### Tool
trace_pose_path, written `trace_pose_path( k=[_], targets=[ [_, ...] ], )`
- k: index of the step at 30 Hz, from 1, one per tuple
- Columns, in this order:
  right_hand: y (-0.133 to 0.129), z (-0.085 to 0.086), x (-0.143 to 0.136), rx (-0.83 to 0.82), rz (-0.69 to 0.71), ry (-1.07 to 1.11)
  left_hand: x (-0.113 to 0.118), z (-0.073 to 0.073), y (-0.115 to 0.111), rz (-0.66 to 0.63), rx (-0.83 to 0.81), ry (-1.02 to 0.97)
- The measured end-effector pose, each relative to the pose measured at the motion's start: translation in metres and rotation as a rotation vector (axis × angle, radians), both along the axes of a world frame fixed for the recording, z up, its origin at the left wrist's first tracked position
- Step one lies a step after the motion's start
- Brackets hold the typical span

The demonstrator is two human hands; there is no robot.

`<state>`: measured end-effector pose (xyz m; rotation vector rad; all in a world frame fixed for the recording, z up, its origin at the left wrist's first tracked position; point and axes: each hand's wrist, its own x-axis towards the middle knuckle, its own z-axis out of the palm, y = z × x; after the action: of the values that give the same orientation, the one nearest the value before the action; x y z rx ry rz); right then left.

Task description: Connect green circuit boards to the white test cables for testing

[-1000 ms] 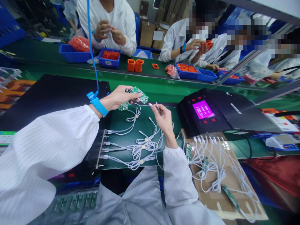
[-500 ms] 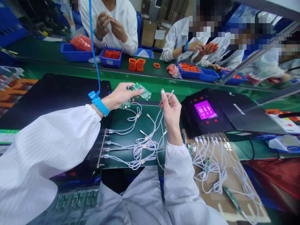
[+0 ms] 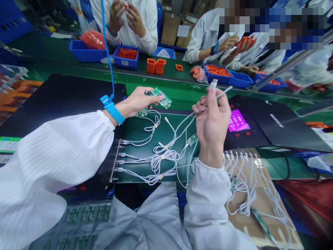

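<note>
At the far green bench (image 3: 170, 68), people in white coats (image 3: 148, 21) are by blue bins (image 3: 125, 63) of orange bits (image 3: 127, 53). Nearer, the left hand (image 3: 142, 99) pinches a green circuit board (image 3: 163, 99) over the green table (image 3: 135, 132), its fingers nearly closed. The right hand (image 3: 212, 119) is curled, with a white plug (image 3: 213, 84) held between thumb and finger, near a black box (image 3: 262, 107), and white cords (image 3: 162, 161) lie in loops below

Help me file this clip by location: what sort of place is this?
Probably an electronics assembly or testing line: the left hand holds green circuit boards, white cables plug into a black box, and opposite, people in white coats work behind blue bins of orange parts.
</note>
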<state>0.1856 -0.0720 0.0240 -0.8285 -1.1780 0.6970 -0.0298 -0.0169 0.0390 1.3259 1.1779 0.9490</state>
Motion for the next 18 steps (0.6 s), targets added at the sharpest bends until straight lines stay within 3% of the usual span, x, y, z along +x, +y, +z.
trace_pose_path(
  k=[6, 14, 18],
  targets=[
    [-0.003, 0.010, 0.003, 0.076, -0.045, 0.008, 0.000, -0.002, 0.002, 0.007, 0.014, -0.004],
    [0.009, -0.033, -0.015, -0.170, -0.069, -0.279, 0.003, 0.003, -0.001, 0.087, 0.071, -0.069],
    [0.009, -0.042, -0.020, -0.197, -0.067, -0.309, 0.002, 0.002, -0.001, 0.040, 0.137, -0.084]
  ],
)
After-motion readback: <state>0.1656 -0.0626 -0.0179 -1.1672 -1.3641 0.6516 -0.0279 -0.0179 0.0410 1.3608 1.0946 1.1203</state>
